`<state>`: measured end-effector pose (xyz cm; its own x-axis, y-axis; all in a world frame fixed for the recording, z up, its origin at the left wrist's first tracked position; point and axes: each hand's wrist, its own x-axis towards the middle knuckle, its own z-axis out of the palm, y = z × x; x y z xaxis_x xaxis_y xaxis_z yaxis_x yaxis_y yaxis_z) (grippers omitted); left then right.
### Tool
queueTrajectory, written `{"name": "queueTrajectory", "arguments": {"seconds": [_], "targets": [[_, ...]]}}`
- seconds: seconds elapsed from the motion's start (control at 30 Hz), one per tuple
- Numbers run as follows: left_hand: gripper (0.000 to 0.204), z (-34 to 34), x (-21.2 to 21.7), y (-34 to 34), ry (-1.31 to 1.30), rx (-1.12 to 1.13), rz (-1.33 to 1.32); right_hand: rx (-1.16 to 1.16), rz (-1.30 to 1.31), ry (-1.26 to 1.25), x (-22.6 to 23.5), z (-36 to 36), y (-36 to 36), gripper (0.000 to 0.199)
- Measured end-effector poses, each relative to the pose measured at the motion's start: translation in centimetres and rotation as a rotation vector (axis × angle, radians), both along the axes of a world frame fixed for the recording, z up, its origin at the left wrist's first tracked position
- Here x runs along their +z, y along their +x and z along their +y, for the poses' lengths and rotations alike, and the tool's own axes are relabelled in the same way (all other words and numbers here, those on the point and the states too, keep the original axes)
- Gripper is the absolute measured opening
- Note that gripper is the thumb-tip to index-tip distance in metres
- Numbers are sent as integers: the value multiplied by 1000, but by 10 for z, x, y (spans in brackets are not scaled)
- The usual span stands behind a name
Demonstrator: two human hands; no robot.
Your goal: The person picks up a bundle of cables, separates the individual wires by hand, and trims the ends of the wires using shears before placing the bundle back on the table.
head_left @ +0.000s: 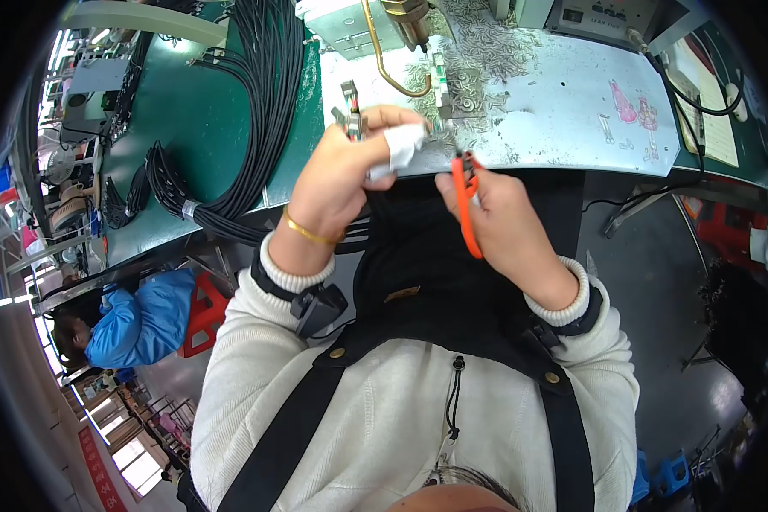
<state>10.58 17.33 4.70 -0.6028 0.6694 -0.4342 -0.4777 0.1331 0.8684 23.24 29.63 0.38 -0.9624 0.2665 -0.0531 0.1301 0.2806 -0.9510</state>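
My left hand (328, 175) is closed around a small silvery piece with green and red bits (351, 111) that sticks up past its knuckles; its exact kind is unclear. White wrapping (404, 143) covers the thumb. To the right, my right hand (508, 222) grips orange-handled cutting pliers (466, 205), their jaws pointing up toward the bench edge. The two hands are apart, both near the front edge of a white work sheet (563, 128). Many small silvery metal pieces (486, 51) are strewn over it beyond the hands.
A machine with a brass-coloured head (408, 19) and a bent copper tube (375, 51) stands ahead. Thick black cables (264, 111) run along the green bench at left. A grey control box (610, 19) sits at far right. A person in blue (149, 320) sits at left.
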Motion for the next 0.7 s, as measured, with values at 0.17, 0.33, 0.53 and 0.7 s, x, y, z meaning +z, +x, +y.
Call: {"name": "queueTrajectory", "arguments": {"seconds": [0.17,0.33,0.53,0.7], "targets": [[16,15,-13,-25,203,34,-113,-267,53,-596,25,6,-17,22],[16,26,-10,-30,104,47,-81,-333,106,-388,21,21,-50,21],[17,25,-11,-38,124,-34,-105,-263,50,-481,20,28,-66,19],[16,25,-8,-36,119,-25,-89,-260,109,-521,16,26,-66,16]]}}
